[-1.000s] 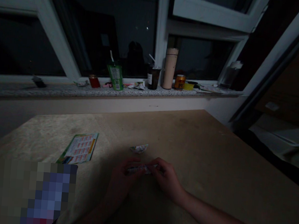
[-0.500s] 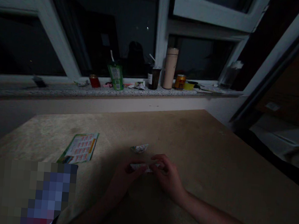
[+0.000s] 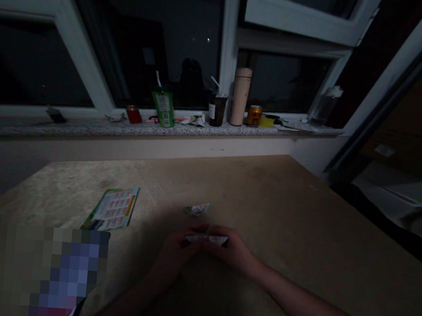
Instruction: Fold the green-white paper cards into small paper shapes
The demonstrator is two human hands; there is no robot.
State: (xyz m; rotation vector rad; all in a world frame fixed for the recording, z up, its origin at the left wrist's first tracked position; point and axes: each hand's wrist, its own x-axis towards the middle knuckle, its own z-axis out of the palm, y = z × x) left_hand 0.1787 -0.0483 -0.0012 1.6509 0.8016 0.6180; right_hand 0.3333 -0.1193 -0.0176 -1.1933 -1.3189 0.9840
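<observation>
Low over the table, my left hand (image 3: 179, 247) and my right hand (image 3: 233, 250) pinch a small piece of folded printed paper (image 3: 206, 238) from both ends. Its shape is long and narrow, with pointed ends. The fingers of both hands are closed on it, thumbs on the near side. Just beyond my hands, a folded paper boat shape (image 3: 197, 209), white with green and coloured print, rests on the table apart from them. The light is dim, so the fold details are hard to make out.
A printed leaflet (image 3: 114, 209) lies on the brown table (image 3: 266, 196) to the left. A blurred-out patch (image 3: 73, 274) covers the lower left. Along the granite windowsill (image 3: 184, 131) stand a green cup (image 3: 163, 106), a dark cup (image 3: 217, 110), a tall flask (image 3: 241, 97) and a gold can (image 3: 254, 116).
My right hand's fingers have come down and closed around the right end of the folded paper. More of its pointed right end now shows. The other things have stayed in place.
</observation>
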